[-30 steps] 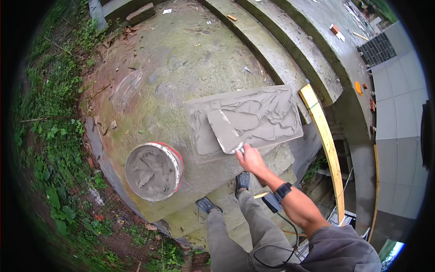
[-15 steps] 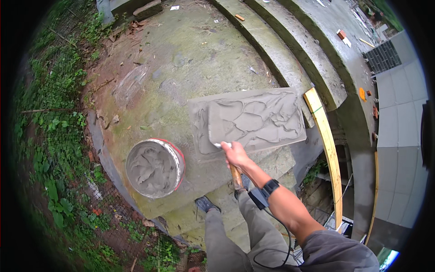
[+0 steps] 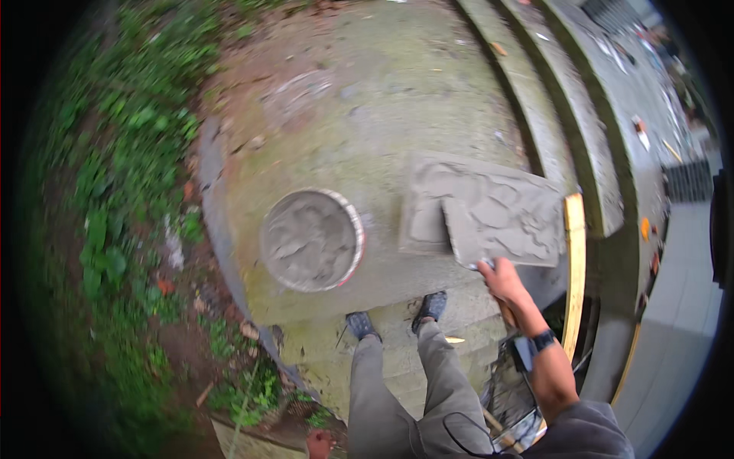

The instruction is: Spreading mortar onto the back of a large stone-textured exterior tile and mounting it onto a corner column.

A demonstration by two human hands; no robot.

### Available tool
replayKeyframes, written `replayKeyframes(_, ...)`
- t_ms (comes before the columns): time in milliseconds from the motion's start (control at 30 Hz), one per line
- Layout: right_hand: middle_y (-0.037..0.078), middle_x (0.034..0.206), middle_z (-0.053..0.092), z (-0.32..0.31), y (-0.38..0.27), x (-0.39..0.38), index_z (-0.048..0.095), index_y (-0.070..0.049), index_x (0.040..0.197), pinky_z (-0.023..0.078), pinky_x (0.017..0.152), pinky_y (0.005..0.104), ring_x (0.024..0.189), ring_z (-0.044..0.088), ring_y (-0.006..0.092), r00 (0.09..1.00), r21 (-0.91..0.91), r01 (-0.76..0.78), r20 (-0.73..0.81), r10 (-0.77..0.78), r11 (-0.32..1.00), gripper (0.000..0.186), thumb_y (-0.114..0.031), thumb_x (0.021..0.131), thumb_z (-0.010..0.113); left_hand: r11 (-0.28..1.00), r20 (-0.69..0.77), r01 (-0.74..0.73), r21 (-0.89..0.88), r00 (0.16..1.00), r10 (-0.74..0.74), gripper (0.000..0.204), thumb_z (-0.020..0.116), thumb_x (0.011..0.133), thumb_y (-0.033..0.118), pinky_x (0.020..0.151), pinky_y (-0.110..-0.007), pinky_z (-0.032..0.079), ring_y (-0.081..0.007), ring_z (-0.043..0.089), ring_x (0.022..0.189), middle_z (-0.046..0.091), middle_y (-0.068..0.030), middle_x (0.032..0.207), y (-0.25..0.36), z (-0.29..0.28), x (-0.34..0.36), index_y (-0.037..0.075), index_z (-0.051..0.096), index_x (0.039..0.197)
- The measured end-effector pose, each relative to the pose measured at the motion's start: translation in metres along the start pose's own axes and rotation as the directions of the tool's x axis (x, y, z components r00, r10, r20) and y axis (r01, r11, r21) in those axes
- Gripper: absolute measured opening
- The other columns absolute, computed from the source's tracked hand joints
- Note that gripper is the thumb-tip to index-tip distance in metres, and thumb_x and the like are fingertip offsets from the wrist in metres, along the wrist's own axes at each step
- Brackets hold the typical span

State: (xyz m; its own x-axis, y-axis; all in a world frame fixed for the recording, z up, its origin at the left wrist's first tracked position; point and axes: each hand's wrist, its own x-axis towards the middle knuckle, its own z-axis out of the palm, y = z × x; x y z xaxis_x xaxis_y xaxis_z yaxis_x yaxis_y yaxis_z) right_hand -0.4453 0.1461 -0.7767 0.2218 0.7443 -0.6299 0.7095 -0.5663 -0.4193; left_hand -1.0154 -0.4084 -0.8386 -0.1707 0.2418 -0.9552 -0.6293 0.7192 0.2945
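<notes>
My right hand (image 3: 501,278) is closed round the wooden handle of a trowel (image 3: 474,239). Its blade is coated with grey mortar and tilts over a rectangular slab (image 3: 417,243), with a dark shadow at its left edge. Wet, ridged mortar (image 3: 527,206) is spread across most of that slab. To the left stands a round white bucket (image 3: 356,222) holding more grey mortar (image 3: 310,245). My left hand (image 3: 319,442) shows small and blurred at the bottom edge, its fingers curled; whether anything is in them is hidden.
Concrete steps (image 3: 562,115) rise at the right, beside a yellow wooden plank (image 3: 575,275). My shoes (image 3: 363,326) are on a step below the mossy landing (image 3: 382,99). Green plants (image 3: 107,229) border the left side beyond a kerb (image 3: 215,183). Grey wall panels (image 3: 680,283) stand far right.
The view has shifted, so slab and bucket sit elsewhere in the picture. The trowel has moved toward the slab's near edge and tilted. My left hand has come into view at the bottom.
</notes>
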Motion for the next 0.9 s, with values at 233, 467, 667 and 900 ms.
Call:
replayKeyframes(233,0.027,0.088,0.070,0.026,-0.156,-0.062,0.063,0.005,0.094,0.055,0.079,0.0503,0.085,0.070,0.0449,0.947,-0.494,0.298,0.046,-0.318,0.817,0.043,-0.037,0.091,0.069,0.801,-0.264,0.055,0.596,0.956,0.131,0.015,0.078,0.083,0.012,0.057,-0.041,0.054,-0.0186,0.062,0.054,0.067,-0.0099,0.071,-0.047,0.000,-0.018,0.003,0.068,0.087)
replayKeyframes(467,0.013,0.086,0.073,0.204,-0.284,0.034,0.071,-0.005,0.089,0.059,0.069,0.0462,0.082,0.074,0.0285,0.617,-0.791,0.587,0.296,-0.729,0.175,0.016,-0.021,0.088,0.066,0.237,0.174,-0.366,0.900,0.799,0.576,0.023,0.062,0.100,0.024,0.062,-0.037,0.054,-0.0197,0.064,0.074,0.070,-0.0066,0.084,-0.123,-0.059,-0.046,0.004,0.074,0.094)
replayKeyframes(667,0.009,0.101,0.078,0.331,-0.295,0.113,0.082,-0.016,0.094,0.061,0.078,0.0393,0.095,0.076,0.0281,0.752,-0.827,0.560,0.529,-0.394,-0.041,0.016,-0.020,0.086,0.068,0.698,-0.344,-0.019,0.716,0.861,0.375,0.014,0.071,0.092,0.014,0.056,-0.034,0.052,-0.0170,0.064,0.065,0.075,-0.0115,0.082,-0.179,-0.055,-0.077,0.002,0.078,0.091)
replayKeyframes(900,0.022,0.114,0.074,0.349,-0.306,0.084,0.074,-0.002,0.112,0.058,0.094,0.0480,0.110,0.071,0.0391,0.824,-0.724,0.554,0.546,-0.150,0.412,0.044,-0.032,0.080,0.070,0.983,-0.317,0.120,0.139,0.946,-0.070,0.015,0.065,0.093,0.001,0.044,-0.029,0.050,-0.0179,0.060,0.051,0.073,-0.0158,0.080,-0.231,-0.062,-0.083,-0.003,0.072,0.105)
